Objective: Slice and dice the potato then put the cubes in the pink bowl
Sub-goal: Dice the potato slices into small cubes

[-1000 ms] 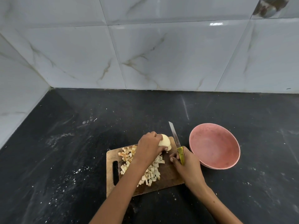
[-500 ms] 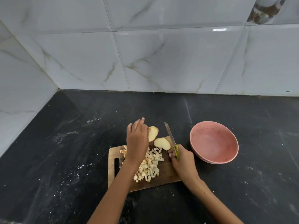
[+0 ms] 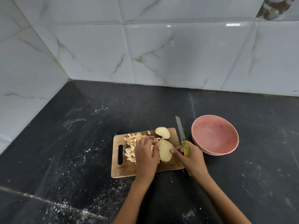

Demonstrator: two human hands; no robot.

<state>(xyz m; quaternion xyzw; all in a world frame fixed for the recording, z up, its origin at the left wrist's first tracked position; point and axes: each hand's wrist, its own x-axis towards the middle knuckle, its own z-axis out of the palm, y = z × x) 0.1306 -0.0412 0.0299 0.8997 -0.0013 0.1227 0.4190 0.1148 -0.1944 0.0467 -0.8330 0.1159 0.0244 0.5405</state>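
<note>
Head cam, lower centre of frame: I see a wooden cutting board (image 3: 174, 162) on a black stone counter (image 3: 80, 126), handle slot (image 3: 120, 154) at its left end. Two potato slices on the board: one lies flat at the board's upper right corner (image 3: 162, 132), untouched; the larger one (image 3: 165, 150) sits mid-board, cut face up, between both hands. Left hand (image 3: 146, 155) comes in from the bottom, fingers curled, fingertips on the left edge of the larger slice, palm covering part of the cube pile. Right hand (image 3: 191, 156) grips the knife (image 3: 182, 136) by its yellow-green handle, fingers wrapped round it; its index finger reaches left and touches the right edge of the same slice. So the slice is pinched between the two hands. Knife blade points toward the top of the frame, running past the board's right edge, clear of the potato. Diced cubes (image 3: 131, 143) are heaped on the left half of the board, upper left of the left hand, a few with orange-tinted skin; some stray by the far slice. Pink bowl (image 3: 215, 151) sits on the counter just right of the board, near the right hand; I see no cubes in it. White specks and crumbs scattered on the counter, lower left. Marbled white tiles (image 3: 145, 46) fill the upper frame.
</note>
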